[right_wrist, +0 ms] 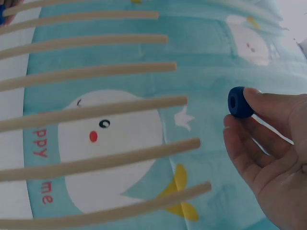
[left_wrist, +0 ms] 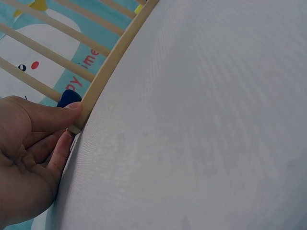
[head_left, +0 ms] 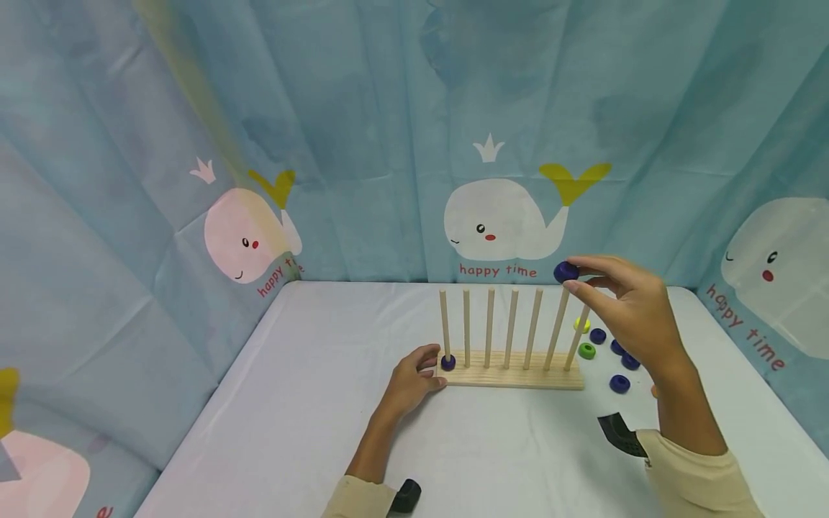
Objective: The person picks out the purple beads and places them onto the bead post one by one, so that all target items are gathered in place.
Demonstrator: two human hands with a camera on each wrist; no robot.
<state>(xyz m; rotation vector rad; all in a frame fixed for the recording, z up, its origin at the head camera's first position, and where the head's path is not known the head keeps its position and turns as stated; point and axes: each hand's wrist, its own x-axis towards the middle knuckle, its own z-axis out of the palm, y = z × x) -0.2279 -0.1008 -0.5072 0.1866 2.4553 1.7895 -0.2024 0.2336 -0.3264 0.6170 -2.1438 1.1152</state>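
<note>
The left hand (head_left: 406, 383) grips the left end of the wooden pegboard (head_left: 512, 379), whose leftmost peg (head_left: 445, 324) carries one dark blue ring at its foot (head_left: 448, 364). The right hand (head_left: 633, 296) pinches a blue bead (head_left: 566, 271) between thumb and fingertips, just off the peg tips (right_wrist: 186, 100) towards the right end. So slight a pinch could let it slip; a misaligned hole could catch a tip and rock the board. Beyond the right end lie loose blue beads (head_left: 619, 387), a green bead (head_left: 586, 355) and a yellow bead (head_left: 587, 328), with a whale-print curtain (head_left: 363, 129) behind.
</note>
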